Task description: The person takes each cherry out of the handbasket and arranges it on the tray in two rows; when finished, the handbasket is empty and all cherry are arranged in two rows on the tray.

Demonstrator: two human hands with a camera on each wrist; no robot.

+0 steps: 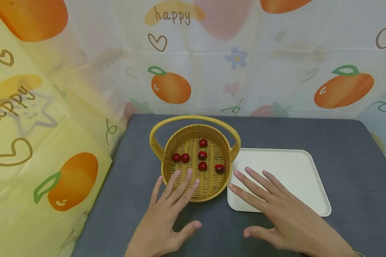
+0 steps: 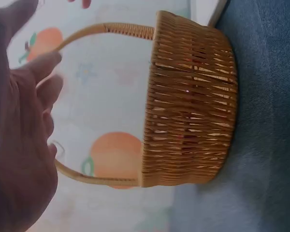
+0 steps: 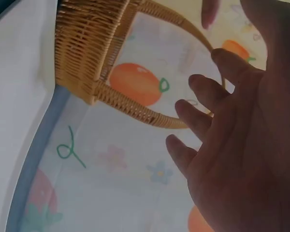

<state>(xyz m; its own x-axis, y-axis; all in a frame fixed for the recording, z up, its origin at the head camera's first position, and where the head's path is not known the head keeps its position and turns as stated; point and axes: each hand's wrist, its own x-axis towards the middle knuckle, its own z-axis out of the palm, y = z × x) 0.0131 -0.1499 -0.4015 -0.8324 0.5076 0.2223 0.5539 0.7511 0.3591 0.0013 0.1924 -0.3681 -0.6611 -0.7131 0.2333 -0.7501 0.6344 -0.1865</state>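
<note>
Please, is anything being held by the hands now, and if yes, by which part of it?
Nothing is held: the left hand and right hand have their fingers spread, and neither grips the basket handle.

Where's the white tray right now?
In the head view, the white tray lies on the dark table, just right of the wicker basket, partly hidden by the right hand.

One wicker basket (image 2: 191, 101), with one handle (image 1: 193, 117), stands on one table (image 1: 115, 200). Inside the basket are six cherries (image 1: 202, 166): two toward its left, three down its middle, one toward its right. One white tray (image 1: 286, 164) lies right of the basket. On the basket's near side are one left hand (image 1: 165, 217) and one right hand (image 1: 286, 214), two in all.
</note>
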